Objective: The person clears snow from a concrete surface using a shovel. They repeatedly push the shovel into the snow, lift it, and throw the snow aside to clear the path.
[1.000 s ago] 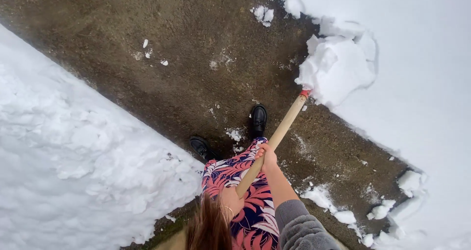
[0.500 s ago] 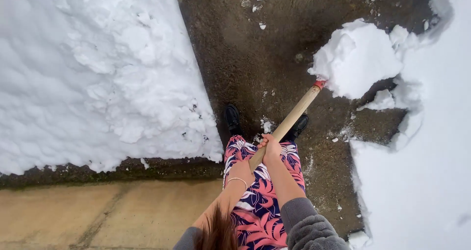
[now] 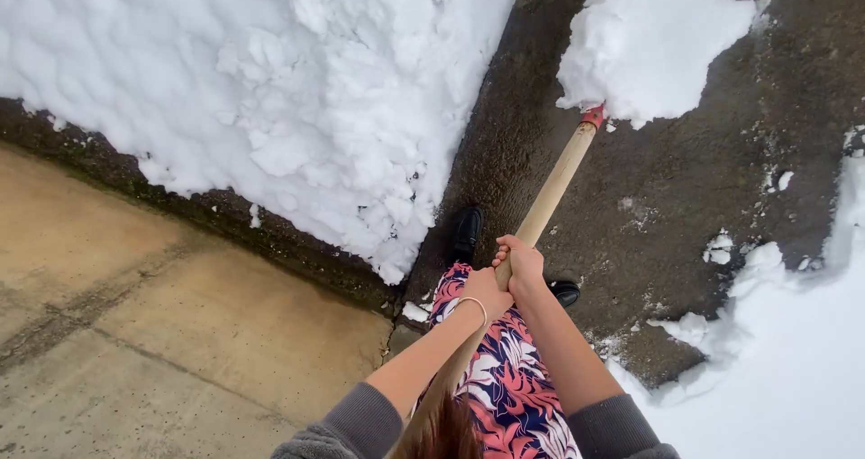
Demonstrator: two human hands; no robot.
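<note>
The shovel load of snow (image 3: 653, 49) has swung from the right snow edge to the upper centre-right of the frame, over dark pavement. The left hand (image 3: 485, 293) has moved up the wooden handle (image 3: 548, 198) to sit just beside the right hand (image 3: 522, 265). Tan concrete (image 3: 135, 333) now fills the lower left.

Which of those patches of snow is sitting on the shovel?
The rounded snow heap at the wooden handle's far end; the big bank left and the patch right lie on the ground.
</note>
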